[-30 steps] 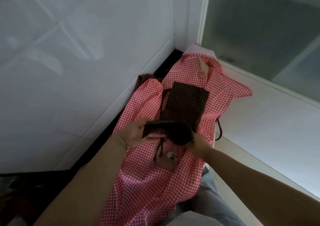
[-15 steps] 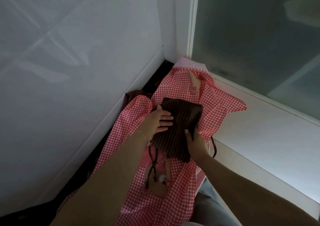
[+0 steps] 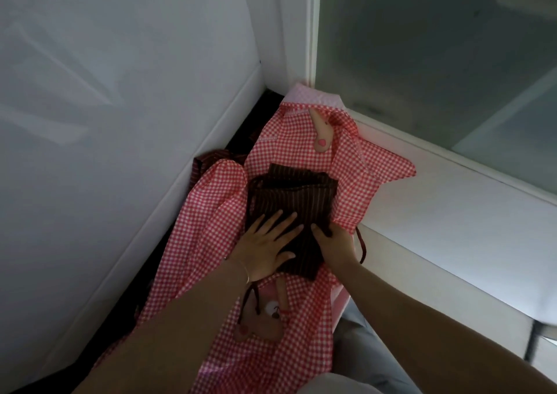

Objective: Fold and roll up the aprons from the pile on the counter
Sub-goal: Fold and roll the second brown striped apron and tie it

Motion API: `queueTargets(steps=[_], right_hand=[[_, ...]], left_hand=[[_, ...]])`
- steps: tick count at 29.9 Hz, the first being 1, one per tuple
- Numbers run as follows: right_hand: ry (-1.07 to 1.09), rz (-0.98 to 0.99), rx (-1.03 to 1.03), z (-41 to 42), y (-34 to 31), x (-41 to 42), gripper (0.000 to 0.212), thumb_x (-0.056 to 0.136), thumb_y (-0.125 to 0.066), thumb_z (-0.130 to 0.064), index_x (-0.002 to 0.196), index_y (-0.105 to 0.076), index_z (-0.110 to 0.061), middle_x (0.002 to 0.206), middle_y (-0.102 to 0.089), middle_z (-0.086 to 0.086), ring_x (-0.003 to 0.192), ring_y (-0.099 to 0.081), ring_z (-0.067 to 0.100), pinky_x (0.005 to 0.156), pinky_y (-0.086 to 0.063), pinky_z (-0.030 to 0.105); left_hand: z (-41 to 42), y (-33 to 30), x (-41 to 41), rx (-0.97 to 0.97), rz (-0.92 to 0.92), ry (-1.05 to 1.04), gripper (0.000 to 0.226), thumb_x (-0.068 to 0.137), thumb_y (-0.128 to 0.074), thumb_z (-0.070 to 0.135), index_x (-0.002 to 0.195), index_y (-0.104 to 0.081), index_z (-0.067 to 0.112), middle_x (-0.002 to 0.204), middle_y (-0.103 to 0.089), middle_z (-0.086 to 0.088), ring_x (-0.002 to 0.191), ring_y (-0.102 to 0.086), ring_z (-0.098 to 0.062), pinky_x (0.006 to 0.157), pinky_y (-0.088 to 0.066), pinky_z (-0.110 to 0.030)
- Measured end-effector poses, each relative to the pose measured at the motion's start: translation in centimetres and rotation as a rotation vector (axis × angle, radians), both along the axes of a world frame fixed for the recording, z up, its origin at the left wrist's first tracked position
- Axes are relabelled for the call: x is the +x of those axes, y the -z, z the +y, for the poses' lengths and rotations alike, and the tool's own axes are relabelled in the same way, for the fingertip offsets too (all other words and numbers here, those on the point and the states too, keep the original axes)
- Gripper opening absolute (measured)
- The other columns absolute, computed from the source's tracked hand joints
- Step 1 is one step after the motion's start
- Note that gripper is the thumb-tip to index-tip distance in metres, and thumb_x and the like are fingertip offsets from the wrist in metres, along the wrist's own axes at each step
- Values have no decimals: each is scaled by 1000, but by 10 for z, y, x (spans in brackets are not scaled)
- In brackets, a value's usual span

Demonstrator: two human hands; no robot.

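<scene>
A folded dark brown striped apron [image 3: 297, 200] lies on top of a red-and-white checked apron [image 3: 211, 231] spread along the counter. My left hand [image 3: 266, 247] presses flat on the brown apron's near part, fingers spread. My right hand [image 3: 334, 244] grips its near right edge, thumb on top and fingers hidden underneath. A brown tie string [image 3: 361, 244] hangs at the right. The checked apron has an animal patch [image 3: 269, 318] near me and another patch [image 3: 321, 136] at the far end.
A white tiled wall [image 3: 120, 122] runs along the left, with a dark gap [image 3: 241, 140] at its foot. A frosted window [image 3: 437, 62] and a white ledge [image 3: 452, 212] lie to the right. More brown striped fabric [image 3: 208, 160] pokes out by the wall.
The brown apron went from a bundle held up in both hands to lying flat on the checked apron. My left hand slid back toward me and now presses its near part.
</scene>
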State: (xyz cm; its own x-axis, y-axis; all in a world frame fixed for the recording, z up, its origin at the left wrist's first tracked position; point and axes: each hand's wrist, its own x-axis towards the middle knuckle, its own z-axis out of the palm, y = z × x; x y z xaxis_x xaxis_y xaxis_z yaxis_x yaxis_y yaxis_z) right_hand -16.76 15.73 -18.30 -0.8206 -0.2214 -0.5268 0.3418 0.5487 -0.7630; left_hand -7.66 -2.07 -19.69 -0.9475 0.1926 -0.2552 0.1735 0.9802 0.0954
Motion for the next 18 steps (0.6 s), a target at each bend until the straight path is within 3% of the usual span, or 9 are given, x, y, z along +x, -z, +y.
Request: queueTargets(steps=[1, 3, 5, 6, 8, 10, 12, 14, 18], right_hand=[[19, 34, 32, 1, 0, 1, 16, 89, -60, -28, 92, -52, -15, 86, -60, 2, 79, -59, 22, 68, -52, 39], [-18, 394, 171, 6, -5, 7, 19, 87, -59, -25, 90, -41, -20, 87, -52, 0, 77, -53, 20, 64, -48, 37], [-292, 834, 166, 8, -11, 21, 16, 86, -57, -27, 93, -44, -20, 92, -54, 1, 82, -53, 18, 71, -50, 33], [-477, 904, 119, 7, -12, 30, 20, 86, -56, -31, 99, -48, -19, 100, -57, 3, 92, -54, 18, 82, -51, 33], [-728, 766, 135, 7, -6, 45, 42, 86, -54, -43, 117, -51, -15, 121, -56, 6, 114, -52, 21, 98, -47, 36], [-813, 631, 251, 12, 5, 54, 56, 83, -58, -46, 126, -50, -12, 132, -51, 9, 127, -46, 26, 106, -41, 39], [-880, 670, 332, 16, 12, 57, 53, 81, -65, -38, 125, -55, -10, 132, -53, 11, 128, -48, 30, 107, -41, 43], [-880, 708, 344, 17, 11, 57, 45, 79, -68, -28, 120, -60, -10, 127, -59, 11, 124, -54, 30, 103, -42, 43], [-851, 728, 361, 13, 6, 57, 41, 84, -62, -18, 124, -59, -11, 131, -58, 10, 126, -52, 28, 104, -39, 39]], left_hand=[[-1, 1, -2, 5, -24, -3, 61, 98, -8, 58, 149, -26, 29, 156, -25, 3, 142, -28, -24, 113, -28, -45], [-1, -2, -8, 29, -63, -23, 61, 98, -5, 57, 148, -28, 31, 156, -25, 3, 141, -29, -23, 111, -29, -44], [1, -3, -13, 37, -60, -13, 58, 98, -3, 55, 150, -18, 33, 159, -13, 5, 145, -18, -20, 115, -19, -42], [2, -2, -14, 29, -72, 1, 57, 97, -5, 52, 150, -9, 33, 159, -3, 7, 146, -7, -17, 116, -11, -40], [3, -6, -14, 38, -40, 18, 60, 93, -20, 41, 151, -12, 27, 159, -5, 5, 145, -8, -14, 116, -14, -36], [3, -13, -8, 94, 48, -10, 57, 87, -36, 27, 142, -42, 14, 152, -36, -3, 138, -36, -21, 106, -39, -37], [-1, -10, 7, 164, 134, -41, 44, 87, -43, 21, 127, -58, 9, 135, -54, -8, 121, -48, -24, 91, -52, -38], [-7, -4, 28, 204, 177, -6, 40, 92, -45, 31, 122, -61, 9, 124, -59, -8, 111, -48, -21, 86, -54, -39], [-15, -1, 44, 204, 161, -20, 47, 88, -45, 34, 126, -59, 11, 128, -59, -7, 114, -53, -22, 95, -47, -38]])
